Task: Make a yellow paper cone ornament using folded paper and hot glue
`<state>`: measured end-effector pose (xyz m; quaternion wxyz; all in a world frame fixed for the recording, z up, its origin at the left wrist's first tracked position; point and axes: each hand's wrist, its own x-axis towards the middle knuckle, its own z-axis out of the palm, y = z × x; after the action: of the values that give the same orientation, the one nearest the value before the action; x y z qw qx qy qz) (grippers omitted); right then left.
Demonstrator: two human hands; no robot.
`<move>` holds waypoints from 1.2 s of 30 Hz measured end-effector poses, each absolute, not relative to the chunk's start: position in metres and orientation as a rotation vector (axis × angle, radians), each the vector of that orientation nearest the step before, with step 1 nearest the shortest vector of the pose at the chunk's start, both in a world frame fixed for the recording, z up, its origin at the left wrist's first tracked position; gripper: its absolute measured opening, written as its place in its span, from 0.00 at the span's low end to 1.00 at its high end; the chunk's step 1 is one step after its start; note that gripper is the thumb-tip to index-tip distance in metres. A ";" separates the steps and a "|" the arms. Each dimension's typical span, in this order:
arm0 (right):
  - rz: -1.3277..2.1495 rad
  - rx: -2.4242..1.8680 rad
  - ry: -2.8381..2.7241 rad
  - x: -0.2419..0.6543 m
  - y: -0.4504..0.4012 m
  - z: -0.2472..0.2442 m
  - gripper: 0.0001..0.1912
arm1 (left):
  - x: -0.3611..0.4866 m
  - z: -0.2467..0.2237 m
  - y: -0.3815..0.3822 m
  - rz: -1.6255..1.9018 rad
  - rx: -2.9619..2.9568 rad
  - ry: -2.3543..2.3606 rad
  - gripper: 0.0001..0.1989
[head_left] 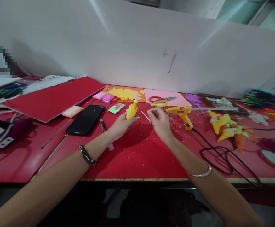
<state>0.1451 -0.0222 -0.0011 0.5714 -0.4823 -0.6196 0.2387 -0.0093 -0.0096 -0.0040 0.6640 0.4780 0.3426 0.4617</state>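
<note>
My left hand [122,125] is closed around a small yellow cone-shaped craft piece [131,111] dotted with light green balls. One green ball sits on its tip. Between the fingertips of my right hand [160,122] is a thin wooden stick [145,116], pointing toward the yellow piece but apart from it. A tiny green bit shows by my left fingertips. Right of my right hand lies a yellow glue gun [184,116] with its black cord. Behind my hands are scissors [162,101] with red and yellow handles. An opened packet of green clay [116,108] lies beyond my left hand.
A black phone [85,119] and a marker [103,125] lie left of my left hand. Several similar yellow and orange cones [224,124] lie at right, near the looping cord [219,160]. Yellow scraps [123,93] and pink packets [103,96] lie at the back, before a white partition [132,47].
</note>
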 end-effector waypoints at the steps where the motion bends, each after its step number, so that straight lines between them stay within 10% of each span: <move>1: 0.575 -1.125 -1.395 0.147 -0.021 -0.001 0.06 | -0.009 -0.004 -0.009 1.056 1.078 0.773 0.14; 36: 1.011 -1.078 -1.357 0.147 -0.021 -0.001 0.11 | -0.010 -0.007 -0.007 1.068 1.138 0.823 0.15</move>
<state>0.1466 -0.0212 -0.0014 0.5378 -0.4529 -0.5702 0.4249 -0.0100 -0.0074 -0.0067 0.6355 0.4980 0.3603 0.4672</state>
